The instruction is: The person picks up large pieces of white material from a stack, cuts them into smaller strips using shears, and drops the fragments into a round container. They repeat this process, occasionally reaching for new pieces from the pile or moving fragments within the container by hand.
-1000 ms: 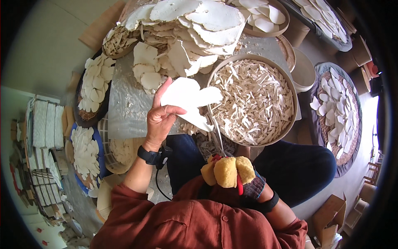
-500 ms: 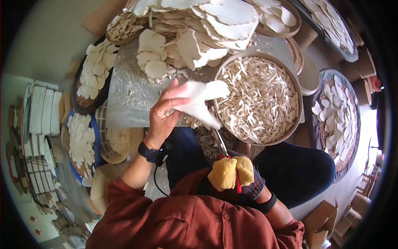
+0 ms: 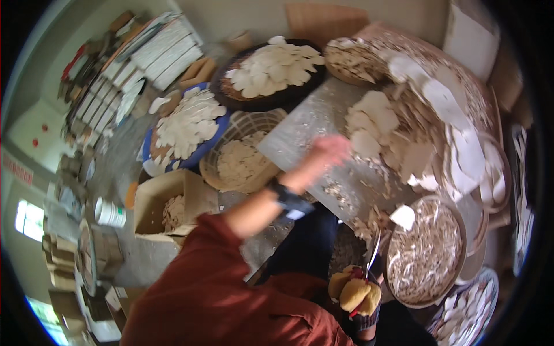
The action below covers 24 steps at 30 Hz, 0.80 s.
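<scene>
My left hand (image 3: 332, 151), smeared by motion, is over the grey metal tabletop (image 3: 294, 135), beside a pile of pale flat slices (image 3: 369, 118). Its fingers are too blurred to read. Low in the view, my right hand (image 3: 366, 319), in a dark knit glove, grips shears (image 3: 374, 254) with blades pointing up and away. Yellow foam-like padding (image 3: 358, 295) sits around their red handles. Past the blade tips, one white slice (image 3: 403, 217) lies at the rim of a round tub (image 3: 463, 239) filled with cut pale strips (image 3: 424, 256).
Along the left stand a black-edged tray (image 3: 216, 86), a blue-edged tray (image 3: 221, 128) and a plastic basket (image 3: 210, 173), all with pale slices. An open cardboard box (image 3: 202, 199) and a white bucket (image 3: 111, 213) stand on the floor. Another slice tray (image 3: 464, 314) is at lower right.
The view has swung left. The large white slice has left my left hand, which has moved out over the tabletop. My right hand still holds the shears.
</scene>
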{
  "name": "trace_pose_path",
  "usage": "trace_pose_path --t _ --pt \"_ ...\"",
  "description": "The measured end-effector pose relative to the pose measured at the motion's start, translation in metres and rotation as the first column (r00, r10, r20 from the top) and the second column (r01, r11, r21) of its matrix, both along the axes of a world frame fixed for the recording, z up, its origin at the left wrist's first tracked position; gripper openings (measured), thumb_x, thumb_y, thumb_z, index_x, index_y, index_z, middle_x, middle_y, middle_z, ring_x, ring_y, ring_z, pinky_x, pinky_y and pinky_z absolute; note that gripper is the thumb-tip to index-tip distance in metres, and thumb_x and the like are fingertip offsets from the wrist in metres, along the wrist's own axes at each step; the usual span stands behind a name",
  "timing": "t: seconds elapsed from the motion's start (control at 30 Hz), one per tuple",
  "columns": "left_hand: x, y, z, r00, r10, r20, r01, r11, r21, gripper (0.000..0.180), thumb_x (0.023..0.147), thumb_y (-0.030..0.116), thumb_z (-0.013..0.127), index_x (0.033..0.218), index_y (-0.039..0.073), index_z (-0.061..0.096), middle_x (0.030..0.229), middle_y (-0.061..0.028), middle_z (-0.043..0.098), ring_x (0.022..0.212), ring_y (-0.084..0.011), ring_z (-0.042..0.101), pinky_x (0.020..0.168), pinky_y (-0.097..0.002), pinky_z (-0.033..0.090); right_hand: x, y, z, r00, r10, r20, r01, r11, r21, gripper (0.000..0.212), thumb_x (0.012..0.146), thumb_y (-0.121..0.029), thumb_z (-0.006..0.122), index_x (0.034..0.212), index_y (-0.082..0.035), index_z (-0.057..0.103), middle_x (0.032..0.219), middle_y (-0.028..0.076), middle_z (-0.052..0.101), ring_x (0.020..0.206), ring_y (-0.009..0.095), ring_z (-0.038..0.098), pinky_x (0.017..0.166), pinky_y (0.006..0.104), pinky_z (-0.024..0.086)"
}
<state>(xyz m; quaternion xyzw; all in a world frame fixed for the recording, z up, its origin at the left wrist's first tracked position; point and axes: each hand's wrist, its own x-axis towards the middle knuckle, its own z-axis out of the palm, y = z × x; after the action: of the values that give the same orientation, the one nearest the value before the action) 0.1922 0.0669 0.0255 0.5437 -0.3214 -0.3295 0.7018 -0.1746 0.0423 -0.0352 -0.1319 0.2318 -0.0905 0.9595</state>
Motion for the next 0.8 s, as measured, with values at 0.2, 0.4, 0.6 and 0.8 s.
trace_pose_path --t 0.2,0.4,0.6,0.8 --pt "-0.141 -0.116 -0.033 0.804 -0.245 0.542 -0.031 0.893 0.449 0.033 0.074 0.017 0.07 0.097 -0.003 0.06 0.09 -0.0187 0.064 0.083 -0.0312 0.063 0.069 -0.0389 0.049 -0.001 0.008 0.001 0.982 -0.053 -0.183 -0.025 0.916 -0.401 0.029 0.094 -0.022 0.047 0.11 0.001 0.054 0.097 0.011 0.061 0.091 0.023 0.061 0.081 0.0345 0.05" --pt "-0.113 -0.104 -0.024 0.771 -0.463 0.437 0.303 0.87 0.388 0.012 0.072 0.006 0.062 0.082 -0.001 0.062 0.07 -0.012 0.066 0.062 -0.0172 0.063 0.055 -0.0323 0.048 -0.033 0.006 -0.017 0.972 -0.23 -0.058 0.183 0.882 -0.435 0.038 0.095 -0.028 0.045 0.118 0.002 0.05 0.107 0.014 0.059 0.099 0.027 0.059 0.088 0.0387 0.047" --pt "-0.142 -0.044 -0.016 0.887 -0.191 -0.421 0.261 0.958 0.117 0.025 0.09 0.014 0.06 0.11 0.002 0.05 0.093 -0.0152 0.067 0.077 -0.0226 0.069 0.064 -0.0275 0.056 -0.032 0.007 -0.051 0.887 -0.333 0.319 0.43 0.849 -0.309 0.047 0.096 -0.034 0.043 0.125 0.003 0.046 0.118 0.017 0.057 0.107 0.03 0.058 0.096 0.0429 0.044" --pt "-0.208 -0.039 -0.009 0.955 -0.1 -0.279 0.153 0.973 0.175 0.06 0.09 0.007 0.059 0.141 0.006 0.029 0.101 -0.0162 0.065 0.08 -0.0243 0.069 0.069 -0.0311 0.056 -0.017 0.015 -0.064 0.747 -0.489 0.451 0.471 0.867 0.16 0.047 0.097 -0.03 0.042 0.13 0.004 0.043 0.124 0.017 0.056 0.112 0.029 0.057 0.099 0.0419 0.044"
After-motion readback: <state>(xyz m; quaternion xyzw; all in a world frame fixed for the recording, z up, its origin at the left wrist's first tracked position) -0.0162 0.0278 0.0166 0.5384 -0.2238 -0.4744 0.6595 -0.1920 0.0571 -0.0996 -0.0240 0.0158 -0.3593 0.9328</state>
